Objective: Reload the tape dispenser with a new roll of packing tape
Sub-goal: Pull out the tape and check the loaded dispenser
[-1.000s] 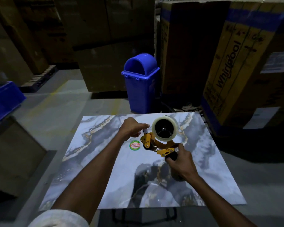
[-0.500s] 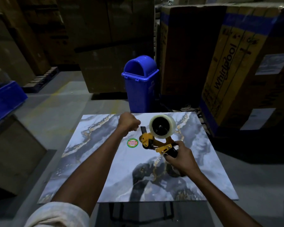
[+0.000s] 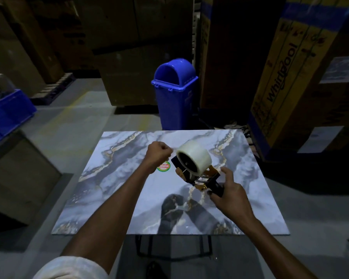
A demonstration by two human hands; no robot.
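Tape dispenser [image 3: 197,176], orange and black, is held in the air above the marble-patterned tabletop [image 3: 117,198], with a roll of clear packing tape [image 3: 193,160] seated on its spindle. Right hand [image 3: 229,194]: grip closed around the black handle from below right, index finger extended toward the frame. Left hand [image 3: 158,155]: grip clenched into a fist just left of the roll; a thin strand of tape appears to run from the fist to the roll, though this is hard to tell in the dim light. A round green-and-red sticker [image 3: 164,166] sits on the tabletop, partly covered by the left hand. Beyond the tabletop stands a blue dustbin [image 3: 174,93]; a Whirlpool carton [image 3: 290,77] stands to the right.
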